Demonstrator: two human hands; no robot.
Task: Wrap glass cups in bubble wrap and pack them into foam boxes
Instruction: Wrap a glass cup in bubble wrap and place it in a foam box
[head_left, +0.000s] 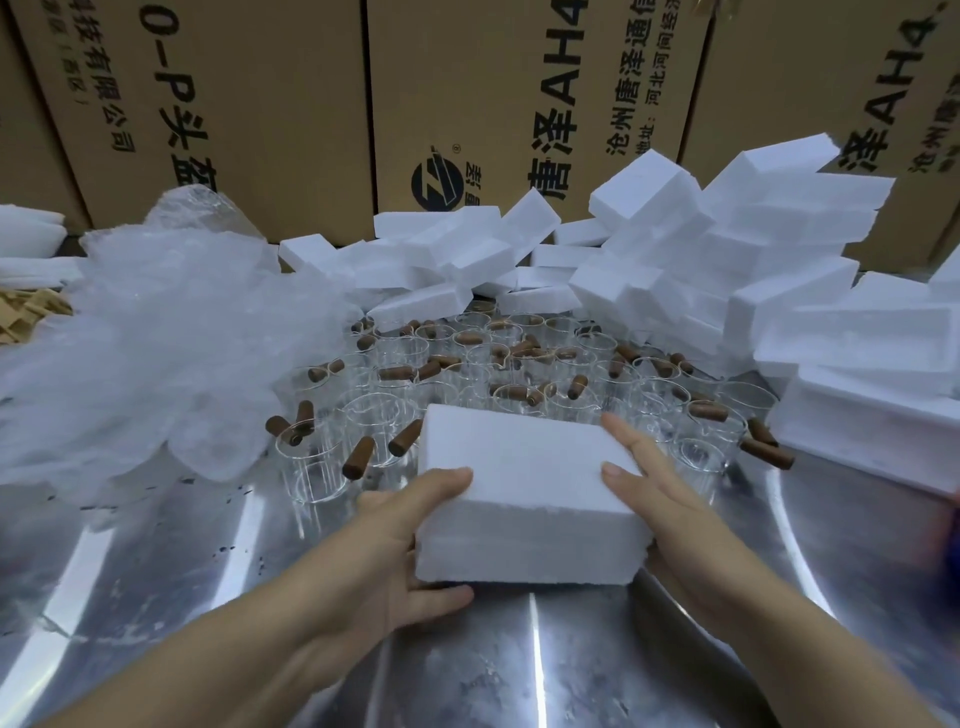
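I hold a closed white foam box (524, 488) in both hands just above the steel table. My left hand (405, 540) grips its left end, thumb on top and fingers underneath. My right hand (660, 499) grips the right end, thumb on the lid and fingers along the side. Behind the box stand several clear glass cups (467, 364) with brown wooden handles (358, 457) lying among them. A heap of clear bubble wrap (156, 338) lies at the left.
A pile of white foam boxes (701, 249) fills the back and right of the shiny steel table (208, 597). Large brown cartons (467, 104) stand along the back. Foam pieces and tan scraps (26, 312) sit at the far left.
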